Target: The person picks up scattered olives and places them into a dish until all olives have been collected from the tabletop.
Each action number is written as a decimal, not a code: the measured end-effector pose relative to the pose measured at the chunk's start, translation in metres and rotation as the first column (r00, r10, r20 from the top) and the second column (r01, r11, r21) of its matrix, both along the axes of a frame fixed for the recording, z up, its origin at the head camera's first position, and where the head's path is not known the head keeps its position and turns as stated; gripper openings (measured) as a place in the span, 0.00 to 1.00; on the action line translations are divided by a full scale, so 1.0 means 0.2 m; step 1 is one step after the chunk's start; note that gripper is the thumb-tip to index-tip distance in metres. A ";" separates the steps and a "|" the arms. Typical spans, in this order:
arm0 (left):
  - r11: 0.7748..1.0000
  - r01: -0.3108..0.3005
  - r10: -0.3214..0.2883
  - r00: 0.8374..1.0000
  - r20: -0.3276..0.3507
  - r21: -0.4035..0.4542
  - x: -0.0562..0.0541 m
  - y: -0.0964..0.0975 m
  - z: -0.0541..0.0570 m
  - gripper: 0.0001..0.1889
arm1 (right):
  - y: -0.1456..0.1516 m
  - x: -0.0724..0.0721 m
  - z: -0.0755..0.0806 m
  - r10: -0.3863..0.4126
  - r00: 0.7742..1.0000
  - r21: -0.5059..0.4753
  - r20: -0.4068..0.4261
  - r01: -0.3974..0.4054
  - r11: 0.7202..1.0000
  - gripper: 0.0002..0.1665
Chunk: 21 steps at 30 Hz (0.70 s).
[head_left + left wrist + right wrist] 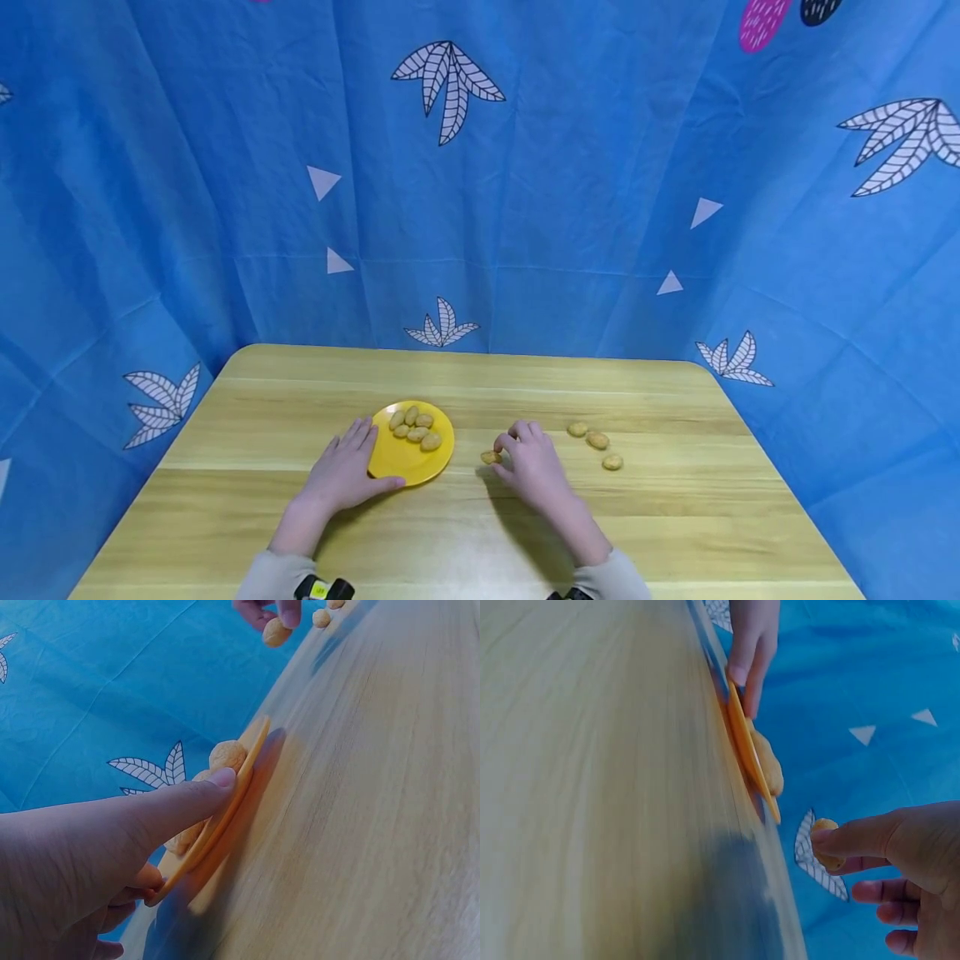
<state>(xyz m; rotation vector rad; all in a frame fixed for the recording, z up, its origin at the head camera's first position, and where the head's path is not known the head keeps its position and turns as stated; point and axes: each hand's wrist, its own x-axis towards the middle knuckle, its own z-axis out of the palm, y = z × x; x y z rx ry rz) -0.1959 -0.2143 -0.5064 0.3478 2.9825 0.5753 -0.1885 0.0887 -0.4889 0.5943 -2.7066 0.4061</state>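
Right hand (534, 469) pinches one tan, potato-like piece (489, 457) between thumb and finger, above the table (427, 546) — left hand (340, 473), thumb spread from fingers, touches the yellow plate (396, 463), where similar pieces (417, 434) lie.

Wood-grain table (675, 533); on it, yellow plate (397, 462) left of centre, three tan potato-like pieces (597, 441) right.
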 end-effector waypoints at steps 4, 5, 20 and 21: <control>1.000 -0.002 0.002 1.000 -0.001 -0.002 0.00 0.00 0.00 0.57 | -0.06 -0.01 0.01 0.029 1.000 0.015 -0.001 -0.029 0.999 0.13; 1.000 -0.002 0.002 1.000 0.002 -0.002 0.00 0.00 0.00 0.57 | -0.08 -0.01 0.01 0.037 0.999 0.017 -0.006 -0.037 0.999 0.13; 1.000 0.005 -0.005 1.000 -0.010 -0.013 0.01 0.00 0.01 0.57 | -0.29 -0.11 -0.02 0.114 0.993 0.065 -0.025 -0.112 0.992 0.14; 1.000 0.005 -0.005 1.000 -0.012 -0.014 0.01 0.00 0.01 0.57 | -0.31 -0.12 -0.02 0.115 0.993 0.063 -0.016 -0.114 0.991 0.14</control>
